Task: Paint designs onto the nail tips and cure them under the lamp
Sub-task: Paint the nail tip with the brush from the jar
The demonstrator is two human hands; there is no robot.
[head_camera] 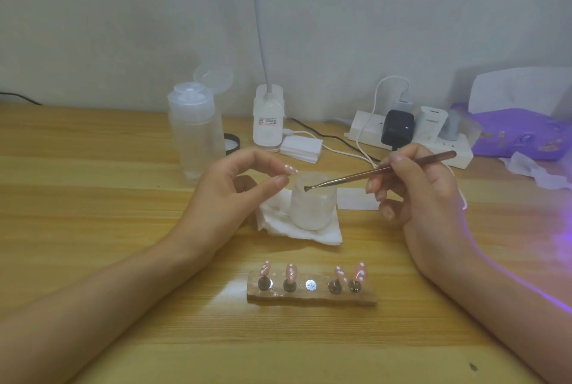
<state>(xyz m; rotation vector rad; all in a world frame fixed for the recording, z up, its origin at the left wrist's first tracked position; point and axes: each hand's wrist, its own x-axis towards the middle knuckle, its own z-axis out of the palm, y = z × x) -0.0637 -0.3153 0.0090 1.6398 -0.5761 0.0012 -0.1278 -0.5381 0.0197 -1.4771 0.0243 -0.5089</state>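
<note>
A small pink nail tip with white dots is pinched between the thumb and forefinger of the left hand, held up above the desk just left of a frosted cup. The other fingers of that hand are curled loosely.

The right hand grips a slim brown dotting tool like a pen. Its dark rounded end points left and sits over the mouth of the cup, close to the held nail tip but apart from it. The cup stands on a folded white tissue.

Nearer the person, between the two forearms, lies a long holder block. Four more pink tips with white dots stand on it, two on each side of a bare silver disc in the middle.

Along the back of the desk, from left to right:
- a clear plastic bottle with its flip cap open
- a white gooseneck stand
- a stack of white pads
- a white power strip with several plugs in it
- a purple packet

Violet light falls across the right forearm and the right edge of the desk.
</note>
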